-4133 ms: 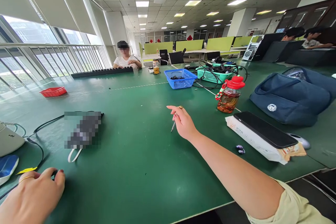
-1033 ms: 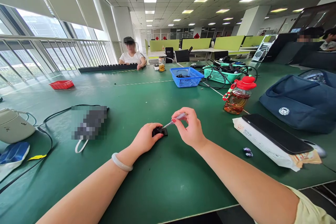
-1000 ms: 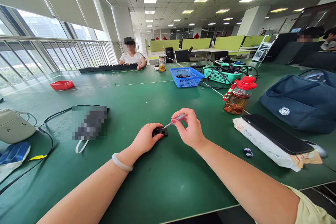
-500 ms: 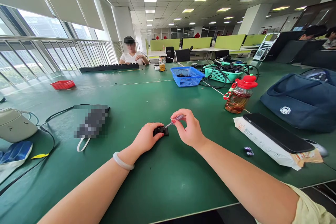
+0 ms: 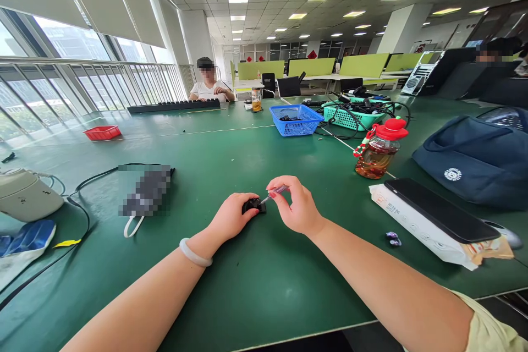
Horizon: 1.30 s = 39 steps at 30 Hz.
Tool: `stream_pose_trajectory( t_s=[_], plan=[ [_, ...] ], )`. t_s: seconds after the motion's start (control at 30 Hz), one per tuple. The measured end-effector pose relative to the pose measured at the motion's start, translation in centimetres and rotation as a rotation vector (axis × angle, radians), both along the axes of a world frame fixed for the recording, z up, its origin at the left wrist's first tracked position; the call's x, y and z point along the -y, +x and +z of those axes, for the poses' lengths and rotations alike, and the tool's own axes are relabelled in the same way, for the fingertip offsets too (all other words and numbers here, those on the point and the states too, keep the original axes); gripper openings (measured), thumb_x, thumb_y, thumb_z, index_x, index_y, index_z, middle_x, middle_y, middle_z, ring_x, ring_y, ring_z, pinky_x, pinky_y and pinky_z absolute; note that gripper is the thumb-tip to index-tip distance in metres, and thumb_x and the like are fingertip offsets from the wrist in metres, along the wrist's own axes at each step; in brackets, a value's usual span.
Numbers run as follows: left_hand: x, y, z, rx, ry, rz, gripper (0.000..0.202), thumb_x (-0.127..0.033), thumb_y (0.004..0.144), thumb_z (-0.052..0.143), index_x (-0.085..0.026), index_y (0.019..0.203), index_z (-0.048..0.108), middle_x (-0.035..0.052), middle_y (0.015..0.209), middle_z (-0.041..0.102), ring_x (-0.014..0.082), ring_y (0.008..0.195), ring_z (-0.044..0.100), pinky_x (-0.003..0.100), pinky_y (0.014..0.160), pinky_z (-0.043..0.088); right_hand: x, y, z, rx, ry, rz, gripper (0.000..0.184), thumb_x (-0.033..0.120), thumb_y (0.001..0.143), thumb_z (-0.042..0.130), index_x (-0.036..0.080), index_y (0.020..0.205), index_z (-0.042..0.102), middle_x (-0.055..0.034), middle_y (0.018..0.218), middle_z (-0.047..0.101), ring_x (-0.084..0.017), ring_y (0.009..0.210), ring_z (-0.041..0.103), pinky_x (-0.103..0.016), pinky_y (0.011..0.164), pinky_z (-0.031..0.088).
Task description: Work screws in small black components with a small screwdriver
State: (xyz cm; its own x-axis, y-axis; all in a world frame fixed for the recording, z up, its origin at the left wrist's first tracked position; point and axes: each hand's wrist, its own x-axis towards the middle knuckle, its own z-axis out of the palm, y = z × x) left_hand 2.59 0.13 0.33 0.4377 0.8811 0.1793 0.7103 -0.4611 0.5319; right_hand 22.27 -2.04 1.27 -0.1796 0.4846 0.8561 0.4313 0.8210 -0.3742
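My left hand [image 5: 231, 216] is closed over a small black part [image 5: 253, 205] and pins it to the green table [image 5: 231, 286] in front of me. My right hand [image 5: 297, 209] pinches a thin silver tool [image 5: 274, 193] between thumb and fingers. The tool slants down to the left, and its tip meets the top of the black part. A pale bangle [image 5: 194, 253] circles my left wrist.
A red-lidded bottle [image 5: 378, 148], a dark tablet on a white box [image 5: 437, 217] and a navy bag [image 5: 474, 159] lie to the right. Blue [image 5: 295, 119] and teal [image 5: 350, 114] baskets stand farther back. Cables and a white device [image 5: 25, 194] are at left. A person sits at the far end.
Four seconds ago my left hand was near the left table edge and my right held the tool alone. Both hands have since met at the black part; over the last second they barely move.
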Motion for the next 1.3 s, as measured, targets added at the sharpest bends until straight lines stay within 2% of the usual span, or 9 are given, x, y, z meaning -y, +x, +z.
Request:
stream_pose_trajectory(
  t_s=[0.2, 0.33, 0.43, 0.6, 0.77, 0.93, 1.1, 1.2, 1.3],
  plan=[
    [0.1, 0.1, 0.3, -0.005, 0.014, -0.005, 0.029, -0.029, 0.085, 0.06, -0.023, 0.112, 0.067, 0.0057, 0.109, 0.072, 0.0257, 0.102, 0.063, 0.04, 0.093, 0.05, 0.3, -0.2, 0.4, 0.131, 0.105, 0.026, 0.025, 0.007, 0.088, 0.046, 0.026, 0.104, 0.045, -0.0038, 0.089, 0.065, -0.017, 0.078, 0.063, -0.032, 0.069, 0.055],
    [0.0, 0.1, 0.3, -0.002, 0.01, -0.023, 0.031, -0.026, 0.084, 0.056, -0.023, 0.112, 0.067, 0.0052, 0.112, 0.071, 0.0259, 0.105, 0.063, 0.04, 0.094, 0.05, 1.3, -1.2, 0.7, 0.348, 0.229, 0.069, 0.029, 0.003, 0.084, 0.044, 0.027, 0.098, 0.052, -0.0017, 0.083, 0.064, -0.016, 0.077, 0.059, -0.029, 0.068, 0.052],
    [0.1, 0.2, 0.5, -0.023, -0.026, 0.013, 0.039, -0.023, 0.079, 0.057, -0.023, 0.116, 0.066, 0.0053, 0.115, 0.07, 0.0259, 0.109, 0.061, 0.04, 0.097, 0.049, 2.0, -2.3, 0.3, 0.532, 0.312, 0.056, 0.027, 0.004, 0.083, 0.044, 0.025, 0.093, 0.059, -0.0011, 0.079, 0.062, -0.015, 0.073, 0.055, -0.027, 0.064, 0.046],
    [0.3, 0.3, 0.9, -0.044, -0.05, 0.068, 0.038, -0.025, 0.082, 0.053, -0.026, 0.117, 0.066, 0.0042, 0.114, 0.07, 0.025, 0.108, 0.061, 0.039, 0.097, 0.049, 2.3, -3.6, -0.6, 0.699, 0.345, 0.163, 0.023, 0.009, 0.087, 0.049, 0.026, 0.094, 0.063, 0.0, 0.077, 0.061, -0.015, 0.069, 0.05, -0.029, 0.069, 0.045],
    [0.0, 0.0, 0.5, -0.036, -0.003, -0.002, 0.041, -0.02, 0.075, 0.062, -0.023, 0.115, 0.067, 0.0052, 0.113, 0.071, 0.0254, 0.106, 0.061, 0.038, 0.097, 0.048, 1.9, -2.9, 0.2, 0.374, 0.225, 0.161, 0.023, 0.004, 0.083, 0.047, 0.023, 0.091, 0.055, -0.0001, 0.081, 0.066, -0.014, 0.073, 0.056, -0.027, 0.071, 0.049],
    [-0.1, 0.0, 0.3, -0.007, -0.005, 0.037, 0.03, -0.03, 0.083, 0.061, -0.024, 0.112, 0.069, 0.0051, 0.105, 0.072, 0.0252, 0.102, 0.063, 0.038, 0.092, 0.05, 0.4, -0.8, 0.6, -0.088, -0.211, 0.048, 0.013, 0.018, 0.089, 0.053, 0.024, 0.1, 0.048, -0.0026, 0.088, 0.067, -0.015, 0.076, 0.065, -0.03, 0.074, 0.055],
    [0.0, 0.0, 0.6, -0.024, -0.036, 0.064, 0.032, -0.031, 0.083, 0.063, -0.026, 0.114, 0.069, 0.0052, 0.109, 0.071, 0.0261, 0.106, 0.061, 0.038, 0.093, 0.05, -2.0, 0.4, -0.2, -0.504, -0.579, 0.141, 0.031, 0.037, 0.082, 0.066, 0.025, 0.097, 0.042, 0.0025, 0.079, 0.062, -0.017, 0.074, 0.068, -0.035, 0.073, 0.057],
    [0.0, -0.1, 0.5, -0.023, -0.029, 0.059, 0.033, -0.031, 0.083, 0.063, -0.026, 0.115, 0.068, 0.0055, 0.109, 0.071, 0.0259, 0.106, 0.061, 0.038, 0.095, 0.049, -2.6, 0.6, -0.4, -0.597, -0.656, 0.194, 0.037, 0.041, 0.075, 0.072, 0.025, 0.092, 0.044, 0.0046, 0.075, 0.06, -0.017, 0.071, 0.068, -0.036, 0.073, 0.058],
    [-0.1, -0.1, 0.5, -0.021, -0.022, 0.058, 0.033, -0.031, 0.083, 0.064, -0.026, 0.115, 0.068, 0.0053, 0.108, 0.071, 0.0255, 0.105, 0.061, 0.038, 0.094, 0.049, -2.0, 0.4, 0.0, -0.524, -0.605, 0.179, 0.031, 0.038, 0.077, 0.07, 0.025, 0.091, 0.046, 0.0038, 0.075, 0.061, -0.016, 0.071, 0.067, -0.036, 0.074, 0.057]
  ],
)
